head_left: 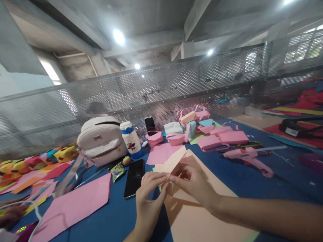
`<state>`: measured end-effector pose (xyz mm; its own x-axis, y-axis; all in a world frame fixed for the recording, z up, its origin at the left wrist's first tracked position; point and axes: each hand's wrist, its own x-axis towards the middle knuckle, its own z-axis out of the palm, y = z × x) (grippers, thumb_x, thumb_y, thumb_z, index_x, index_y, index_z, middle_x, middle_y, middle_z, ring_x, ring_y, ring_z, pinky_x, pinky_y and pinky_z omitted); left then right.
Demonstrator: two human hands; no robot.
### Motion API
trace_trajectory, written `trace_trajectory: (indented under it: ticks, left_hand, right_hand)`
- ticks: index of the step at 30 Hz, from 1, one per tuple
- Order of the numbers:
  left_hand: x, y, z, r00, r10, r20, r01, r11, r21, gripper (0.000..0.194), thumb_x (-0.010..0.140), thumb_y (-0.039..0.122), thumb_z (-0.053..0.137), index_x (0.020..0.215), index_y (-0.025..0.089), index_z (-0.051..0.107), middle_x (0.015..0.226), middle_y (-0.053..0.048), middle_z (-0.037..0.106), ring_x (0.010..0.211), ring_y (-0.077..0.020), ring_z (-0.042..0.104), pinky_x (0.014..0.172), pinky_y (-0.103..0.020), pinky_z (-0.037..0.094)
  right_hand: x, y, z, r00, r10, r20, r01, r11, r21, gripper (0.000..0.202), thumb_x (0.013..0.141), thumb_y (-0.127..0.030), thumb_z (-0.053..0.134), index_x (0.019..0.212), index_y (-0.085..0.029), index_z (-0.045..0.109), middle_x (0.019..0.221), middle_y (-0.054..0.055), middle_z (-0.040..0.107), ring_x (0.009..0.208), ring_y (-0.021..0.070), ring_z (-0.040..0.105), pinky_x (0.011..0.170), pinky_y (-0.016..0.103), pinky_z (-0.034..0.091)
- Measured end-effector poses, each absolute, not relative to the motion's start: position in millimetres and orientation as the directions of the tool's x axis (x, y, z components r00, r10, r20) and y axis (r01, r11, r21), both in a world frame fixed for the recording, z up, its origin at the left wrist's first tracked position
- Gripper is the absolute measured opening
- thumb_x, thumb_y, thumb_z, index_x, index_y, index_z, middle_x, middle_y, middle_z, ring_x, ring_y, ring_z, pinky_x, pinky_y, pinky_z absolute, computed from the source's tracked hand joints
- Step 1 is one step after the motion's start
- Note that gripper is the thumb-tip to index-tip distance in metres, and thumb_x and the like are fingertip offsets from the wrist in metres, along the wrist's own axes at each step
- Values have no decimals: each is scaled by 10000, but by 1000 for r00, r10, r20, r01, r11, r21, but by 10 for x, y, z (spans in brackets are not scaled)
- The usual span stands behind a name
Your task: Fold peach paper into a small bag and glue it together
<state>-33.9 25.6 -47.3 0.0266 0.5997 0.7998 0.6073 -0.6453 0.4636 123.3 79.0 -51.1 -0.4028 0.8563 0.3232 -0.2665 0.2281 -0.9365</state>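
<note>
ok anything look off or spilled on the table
Nothing looks clearly spilled or damaged. Slightly odd: the green packet, seemingly a snack, lies between the flat phone and the pink sheet; the glue gun lies on its side.

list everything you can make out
folded paper: one, cream, centre
cardstock: stack, peach over green, front
large sheet: one, pink, left
glue gun: one, pink, right
paper bags: several, mostly pink, back
backpack: one, white, left
bottle: one, white-blue, beside backpack
smartphones: two, black, middle and back
snack packet: one, green, middle
woven paper: several, multicoloured, left
partition: one, grey, back
table: one, blue, beneath
left hand: one, bare, centre
right hand: one, bare, centre
</note>
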Motion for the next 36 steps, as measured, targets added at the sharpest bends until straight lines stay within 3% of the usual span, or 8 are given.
trace_trajectory:
  ticks: [9, 11, 13, 16, 19, 22, 27, 36]
  left_hand:
    - [-333, 254, -459, -21, 636, 771, 603, -607, 517, 71, 862, 189, 670, 871, 238, 721, 867, -31, 743, 832, -211, 691, 772, -349, 540]
    - [-338, 262, -482, -27, 667, 745, 591, -591, 550, 81, 865, 212, 669, 924, 235, 719, 953, -56, 734, 925, -231, 689, 826, -371, 546]
    - [-348, 285, -530, -56, 718, 694, 556, -555, 619, 258, 842, 263, 704, 1098, 239, 688, 1174, -96, 679, 1132, -275, 632, 959, -430, 514]
    - [-372, 359, -645, -122, 810, 574, 394, -492, 777, 713, 761, 380, 794, 1398, 288, 486, 1482, -118, 460, 1393, -327, 419, 1127, -502, 377]
    - [-387, 448, -749, -128, 884, 450, 140, -434, 890, 984, 692, 512, 830, 1508, 351, 306, 1589, -111, 312, 1476, -350, 269, 1128, -504, 381]
    - [-352, 498, -737, -55, 921, 386, -78, -389, 918, 1193, 619, 612, 838, 1558, 356, 149, 1589, -151, 309, 1434, -389, 345, 1056, -516, 462]
    - [-209, 505, -449, 11, 939, 344, -191, -336, 922, 1277, 602, 655, 826, 1564, 383, 32, 1564, -145, 367, 1339, -383, 489, 1011, -497, 508]
    - [-58, 646, -167, 106, 895, 434, -260, -396, 881, 1403, 559, 616, 871, 1563, 337, -69, 1559, -167, 374, 1387, -383, 427, 1070, -503, 452]
  right_hand:
    - [1277, 758, -456, -396, 842, 366, -131, 343, -930, 117, 831, -308, 678, 772, -207, 680, 758, 0, 679, 760, 168, 620, 718, 293, 429]
    - [1283, 769, -455, -392, 835, 387, -119, 371, -921, 96, 836, -281, 671, 776, -208, 686, 772, 2, 686, 780, 171, 626, 734, 295, 432]
    - [1284, 790, -438, -384, 827, 410, -144, 385, -911, 81, 831, -273, 677, 787, -205, 688, 791, 7, 687, 793, 173, 625, 737, 293, 441]
    - [1286, 830, -365, -372, 823, 430, -212, 375, -902, 138, 827, -329, 703, 789, -200, 674, 782, 5, 664, 760, 162, 605, 709, 283, 456]
    - [1299, 854, -249, -395, 806, 441, -281, 351, -893, 196, 833, -380, 719, 790, -199, 656, 789, 4, 648, 742, 152, 595, 710, 283, 470]
    - [1330, 838, -131, -438, 777, 453, -350, 317, -882, 168, 853, -370, 715, 855, -209, 669, 851, 11, 660, 788, 161, 623, 756, 303, 495]
    - [1400, 783, 42, -461, 767, 447, -404, 267, -875, 165, 846, -377, 730, 909, -230, 687, 842, 15, 680, 774, 173, 639, 780, 342, 531]
    - [1412, 828, 312, -354, 785, 508, -470, 320, -823, 241, 766, -429, 783, 810, -230, 653, 823, -8, 664, 792, 170, 633, 812, 344, 510]
